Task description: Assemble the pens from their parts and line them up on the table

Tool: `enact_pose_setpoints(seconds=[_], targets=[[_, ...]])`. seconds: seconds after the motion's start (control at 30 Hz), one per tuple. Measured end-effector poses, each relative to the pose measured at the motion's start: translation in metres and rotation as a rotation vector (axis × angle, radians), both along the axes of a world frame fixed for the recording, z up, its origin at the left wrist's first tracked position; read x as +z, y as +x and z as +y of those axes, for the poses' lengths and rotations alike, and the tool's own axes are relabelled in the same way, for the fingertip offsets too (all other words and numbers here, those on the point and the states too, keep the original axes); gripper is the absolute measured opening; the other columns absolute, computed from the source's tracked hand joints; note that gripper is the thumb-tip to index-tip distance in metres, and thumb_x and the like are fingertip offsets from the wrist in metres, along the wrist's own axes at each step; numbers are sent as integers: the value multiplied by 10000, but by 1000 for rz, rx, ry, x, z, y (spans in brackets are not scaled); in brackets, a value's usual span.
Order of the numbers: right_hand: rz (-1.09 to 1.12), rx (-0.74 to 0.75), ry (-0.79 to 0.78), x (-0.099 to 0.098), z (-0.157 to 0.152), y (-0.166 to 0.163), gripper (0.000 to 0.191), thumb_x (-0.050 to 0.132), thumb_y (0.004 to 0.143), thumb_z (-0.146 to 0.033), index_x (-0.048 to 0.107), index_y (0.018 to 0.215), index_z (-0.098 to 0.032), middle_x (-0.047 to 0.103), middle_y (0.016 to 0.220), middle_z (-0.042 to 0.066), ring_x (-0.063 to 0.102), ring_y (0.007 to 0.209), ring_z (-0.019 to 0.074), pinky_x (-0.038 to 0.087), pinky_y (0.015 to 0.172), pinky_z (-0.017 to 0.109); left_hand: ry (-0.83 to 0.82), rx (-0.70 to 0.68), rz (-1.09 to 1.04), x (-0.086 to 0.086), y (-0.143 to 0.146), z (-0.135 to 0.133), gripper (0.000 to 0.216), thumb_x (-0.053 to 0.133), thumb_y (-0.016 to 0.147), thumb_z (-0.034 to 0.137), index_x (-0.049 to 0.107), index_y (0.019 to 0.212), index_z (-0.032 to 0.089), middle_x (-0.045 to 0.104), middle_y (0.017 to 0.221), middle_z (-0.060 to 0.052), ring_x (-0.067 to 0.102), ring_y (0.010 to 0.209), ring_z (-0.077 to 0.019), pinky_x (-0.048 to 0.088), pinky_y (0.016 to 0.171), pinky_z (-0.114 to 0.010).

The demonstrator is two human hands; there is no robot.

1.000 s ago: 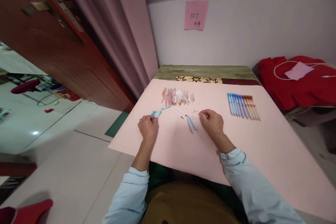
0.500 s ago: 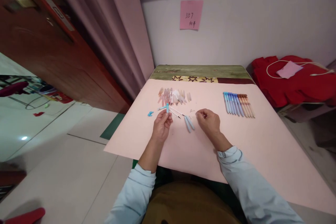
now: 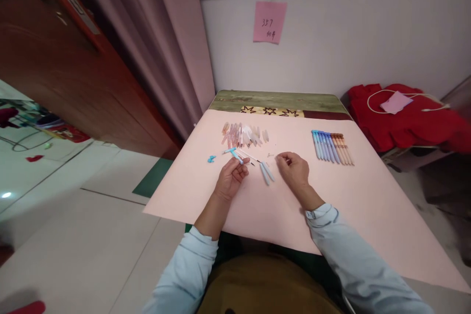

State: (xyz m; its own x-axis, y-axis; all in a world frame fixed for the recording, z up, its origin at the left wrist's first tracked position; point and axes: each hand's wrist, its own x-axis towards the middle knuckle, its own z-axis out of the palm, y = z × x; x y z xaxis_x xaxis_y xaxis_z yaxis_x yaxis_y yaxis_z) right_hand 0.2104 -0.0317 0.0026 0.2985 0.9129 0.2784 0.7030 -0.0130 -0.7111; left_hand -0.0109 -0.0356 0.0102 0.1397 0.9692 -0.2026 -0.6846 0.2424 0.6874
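Observation:
Between the thumb and fingers of my left hand (image 3: 231, 179) is a bright blue pen barrel (image 3: 237, 156), tilted down to the right. Another blue pen part (image 3: 227, 151) lies just behind it. My right hand (image 3: 295, 170) rests on the table with thumb and forefinger pinched; whatever they hold is too small to make out. Tiny pale pieces (image 3: 270, 155) lie just left of those fingertips. Between my hands are two light blue pen grips (image 3: 267, 173) and white ink refills (image 3: 251, 155). Small blue caps (image 3: 211, 159) sit left of my left hand.
A heap of pinkish and whitish pen parts (image 3: 231, 135) lies toward the back of the pink-covered table (image 3: 368, 216). Over on the right, several blue, purple and brown pens (image 3: 325, 147) form a neat row. Red cloth (image 3: 408, 125) with a cable is beyond the right edge.
The blue barrel in my left hand has tipped from upright to slanting down rightward, and that hand has shifted slightly right. My right hand keeps its pinch in nearly the same place.

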Motion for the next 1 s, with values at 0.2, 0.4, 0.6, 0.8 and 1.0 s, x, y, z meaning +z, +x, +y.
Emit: enact_pose_setpoints(seconds=[0.2,0.4,0.6,0.8,1.0], targets=[[-229,73,-67,22,28,-25,230,542,847,-347,760,868,-276,704,928,22,610,769,169,376,646,273,8,-29,-23,-2,0,2,242,702,785,210,659,1011,135,744,926,-85,622,600,-92,521,613,-232],[-368,81,-197,13,53,-45,224,560,849,-340,769,898,-275,696,970,47,624,804,180,373,633,270,-14,-45,-70,-3,-2,1,152,688,781,210,646,907,134,747,903,-93,632,595,-102,534,603,-237],[-454,117,-155,12,51,-48,222,535,874,-302,747,851,-244,691,929,44,613,781,171,349,610,263,-82,-97,-142,2,-2,1,104,617,844,187,652,914,119,749,938,-117,676,642,-119,567,633,-241],[-173,146,28,40,2,-52,254,541,886,-404,706,845,-216,677,820,21,587,681,145,383,629,254,-180,-90,-264,0,-5,5,183,507,913,159,664,973,88,746,976,-136,720,750,-142,594,763,-261],[-99,267,120,67,-45,-75,273,560,890,-438,708,813,-222,670,753,24,567,624,137,394,601,240,-179,-82,-338,0,-6,4,248,473,921,144,654,1082,92,745,973,-119,720,903,-171,575,878,-296]])
